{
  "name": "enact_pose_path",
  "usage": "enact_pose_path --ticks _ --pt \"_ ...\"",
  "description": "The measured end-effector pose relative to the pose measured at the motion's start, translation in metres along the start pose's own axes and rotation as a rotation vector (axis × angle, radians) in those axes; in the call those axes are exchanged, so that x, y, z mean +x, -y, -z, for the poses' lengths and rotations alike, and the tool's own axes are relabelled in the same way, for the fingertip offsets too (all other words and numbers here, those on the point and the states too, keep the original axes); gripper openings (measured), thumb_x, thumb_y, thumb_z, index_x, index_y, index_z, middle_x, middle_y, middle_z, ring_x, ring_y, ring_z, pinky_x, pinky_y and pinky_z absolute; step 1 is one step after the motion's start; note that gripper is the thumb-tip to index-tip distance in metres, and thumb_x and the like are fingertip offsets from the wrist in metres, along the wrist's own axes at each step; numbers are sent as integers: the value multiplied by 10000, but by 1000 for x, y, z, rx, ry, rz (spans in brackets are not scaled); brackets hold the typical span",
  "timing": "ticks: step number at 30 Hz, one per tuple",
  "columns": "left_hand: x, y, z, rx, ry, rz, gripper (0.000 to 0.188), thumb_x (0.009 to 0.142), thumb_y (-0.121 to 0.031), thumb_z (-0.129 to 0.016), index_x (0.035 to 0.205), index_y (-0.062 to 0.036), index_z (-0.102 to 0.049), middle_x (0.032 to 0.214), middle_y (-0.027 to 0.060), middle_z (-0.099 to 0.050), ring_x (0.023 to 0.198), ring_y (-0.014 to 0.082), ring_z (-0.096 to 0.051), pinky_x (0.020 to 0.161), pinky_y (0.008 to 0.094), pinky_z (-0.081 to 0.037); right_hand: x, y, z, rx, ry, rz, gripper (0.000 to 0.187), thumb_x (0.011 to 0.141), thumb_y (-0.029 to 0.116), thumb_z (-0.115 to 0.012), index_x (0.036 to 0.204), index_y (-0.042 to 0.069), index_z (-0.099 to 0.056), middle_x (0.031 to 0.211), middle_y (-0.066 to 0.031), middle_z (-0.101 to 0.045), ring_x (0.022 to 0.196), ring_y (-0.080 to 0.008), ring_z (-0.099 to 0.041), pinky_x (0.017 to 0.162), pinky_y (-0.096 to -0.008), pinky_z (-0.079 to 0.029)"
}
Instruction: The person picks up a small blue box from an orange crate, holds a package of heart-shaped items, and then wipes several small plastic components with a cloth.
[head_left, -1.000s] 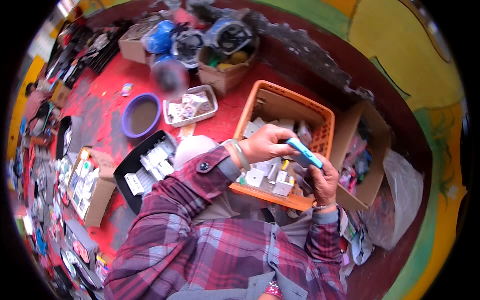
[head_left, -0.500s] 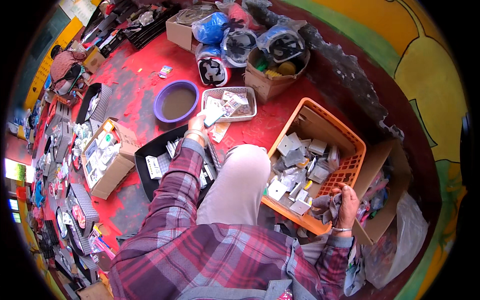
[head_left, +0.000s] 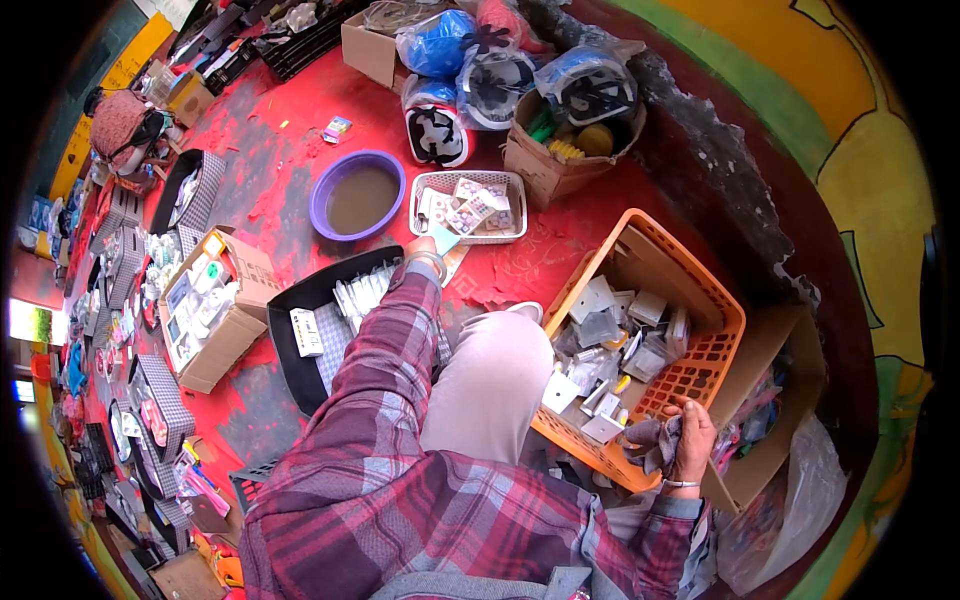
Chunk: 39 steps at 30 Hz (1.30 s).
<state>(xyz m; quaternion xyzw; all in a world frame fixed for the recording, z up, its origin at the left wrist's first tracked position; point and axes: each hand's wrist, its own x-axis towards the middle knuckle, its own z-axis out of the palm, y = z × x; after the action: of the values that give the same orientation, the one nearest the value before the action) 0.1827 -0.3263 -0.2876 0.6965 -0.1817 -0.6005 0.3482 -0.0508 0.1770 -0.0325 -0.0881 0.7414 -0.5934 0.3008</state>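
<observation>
My left hand reaches forward over the black basket to the near side of a white plastic basket. It is closed on a flat, pale blue and white packet; its fingers are mostly hidden. Small boxes with round coloured items lie in the white basket. At the orange crate's near right corner, my right hand is closed around a crumpled grey cloth. Small white boxes and clear packets lie inside the orange crate. White packets and a white box are in the black basket.
A purple basin of murky water stands behind the black basket. Bagged helmets and a cardboard box sit at the back. An open carton is at left, another at right. Checked baskets line the far left.
My left hand has shifted right and now extends the packet toward the white basket's near side. More packets show in the black basket. The view has moved slightly; my right hand keeps the cloth.
</observation>
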Motion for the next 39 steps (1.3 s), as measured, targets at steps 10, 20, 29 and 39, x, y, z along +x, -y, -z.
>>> enact_pose_path --ticks 10,20,29,39 --pt "-26 -17 -65 -355 457 14 395 866 -83 -503 1251 -26 -436 1172 160 -523 1068 318 -537 859 468 -464 17 -12 -7 -47 35 -65 255 934 210 -527 1006 -18 -617 813 -67 -659 686 -74 -546 619 -209 -421" --pt "42 9 -44 531 -47 -600 227 718 -61 -520 887 -6 -662 832 183 -656 837 316 -633 730 401 -476 34 -29 -7 -113 19 -152 227 926 183 -534 985 -16 -624 791 -66 -659 693 -82 -551 630 -211 -408" --pt "77 -11 -62 1107 119 -516 366 808 -221 -508 1091 -4 -592 1096 250 -590 1057 410 -544 900 445 -434 41 -51 -6 -178 -27 -190 242 929 223 -535 981 2 -619 758 -55 -648 548 -68 -507 493 -199 -384" --pt "151 5 -75 2073 362 -591 344 870 -223 -498 1161 -75 -605 1202 125 -583 1092 278 -573 893 390 -478 45 -58 -19 -113 17 -289 224 928 198 -529 974 -4 -615 773 -76 -658 653 -109 -568 593 -219 -422"
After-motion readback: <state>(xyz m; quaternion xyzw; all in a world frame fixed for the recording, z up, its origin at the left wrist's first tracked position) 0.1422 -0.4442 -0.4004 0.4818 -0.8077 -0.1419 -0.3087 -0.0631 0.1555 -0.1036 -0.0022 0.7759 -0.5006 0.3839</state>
